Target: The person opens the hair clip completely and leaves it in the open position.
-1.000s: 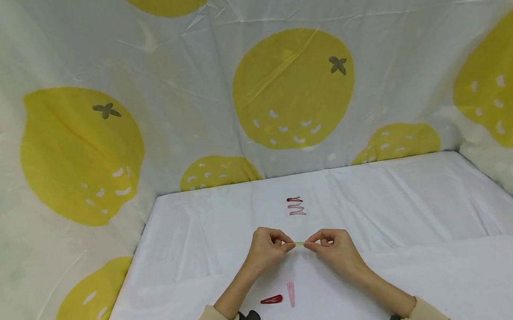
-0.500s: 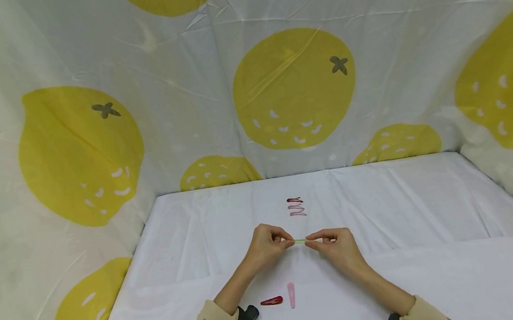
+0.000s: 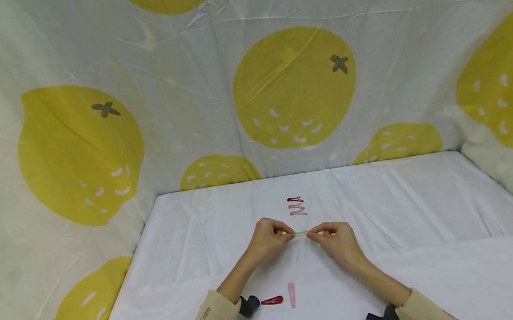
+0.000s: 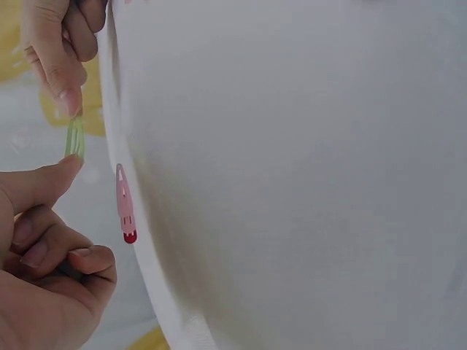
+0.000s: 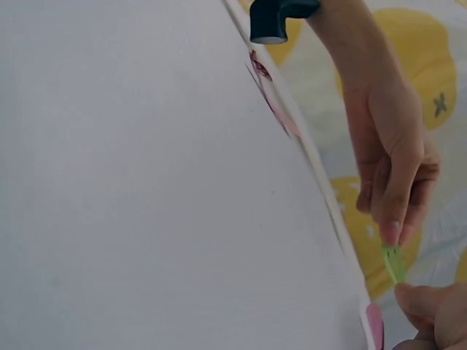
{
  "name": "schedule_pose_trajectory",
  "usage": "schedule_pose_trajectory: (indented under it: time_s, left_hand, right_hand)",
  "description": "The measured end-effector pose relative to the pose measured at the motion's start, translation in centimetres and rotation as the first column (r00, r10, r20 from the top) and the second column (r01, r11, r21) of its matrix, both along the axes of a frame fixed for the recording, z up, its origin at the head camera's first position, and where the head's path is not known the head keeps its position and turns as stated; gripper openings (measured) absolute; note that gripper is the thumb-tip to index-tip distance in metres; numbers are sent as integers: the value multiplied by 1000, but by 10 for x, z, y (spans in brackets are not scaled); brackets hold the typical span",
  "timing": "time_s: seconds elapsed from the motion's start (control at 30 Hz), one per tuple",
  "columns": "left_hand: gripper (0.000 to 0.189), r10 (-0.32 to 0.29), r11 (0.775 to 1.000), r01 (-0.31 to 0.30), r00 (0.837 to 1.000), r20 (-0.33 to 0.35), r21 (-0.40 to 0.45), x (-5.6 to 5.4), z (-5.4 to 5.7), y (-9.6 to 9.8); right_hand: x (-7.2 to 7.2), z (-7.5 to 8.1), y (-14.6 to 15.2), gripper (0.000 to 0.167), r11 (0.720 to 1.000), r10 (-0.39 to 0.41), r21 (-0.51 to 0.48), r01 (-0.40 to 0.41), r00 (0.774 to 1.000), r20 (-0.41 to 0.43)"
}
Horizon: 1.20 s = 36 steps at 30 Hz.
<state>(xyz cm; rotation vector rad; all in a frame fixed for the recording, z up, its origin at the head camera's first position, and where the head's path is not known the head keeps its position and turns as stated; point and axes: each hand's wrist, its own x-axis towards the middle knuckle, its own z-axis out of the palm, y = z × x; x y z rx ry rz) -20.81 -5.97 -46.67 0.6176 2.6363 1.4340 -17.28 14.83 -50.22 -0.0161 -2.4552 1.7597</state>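
Pinching one green clip [image 3: 301, 233], two hands [image 3: 268, 240] [image 3: 339, 241]

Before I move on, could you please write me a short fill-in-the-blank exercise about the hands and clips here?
1. The left hand and right hand both pinch a hair clip coloured ____.
2. In the head view, the nearer pink clip lies to the ____ of the nearer red clip.
3. The tablecloth under these two is coloured ____.
4. Behind it, the big printed fruits are coloured ____.
Missing words: green; right; white; yellow.
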Motion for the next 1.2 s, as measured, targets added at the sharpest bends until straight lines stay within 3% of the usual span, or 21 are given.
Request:
schedule_pose_trajectory:
  time_s: [0.3,0.73,1.2]
  left_hand:
    - [5,32,999,-32,999,-10,-6,-17,-3,4]
    - [5,49,998,-50,999,-24,-40,-44,-9,9]
    - [4,73,995,-71,997,15,-73,-57,-12,13]
  right_hand:
    - [-15,1,0,6,999,-5,40,4,1000,9]
    - [-44,-6,6,7,993,-17,119,23,999,-48]
    - [-52,-6,2,6,987,-35,158,42,998,-47]
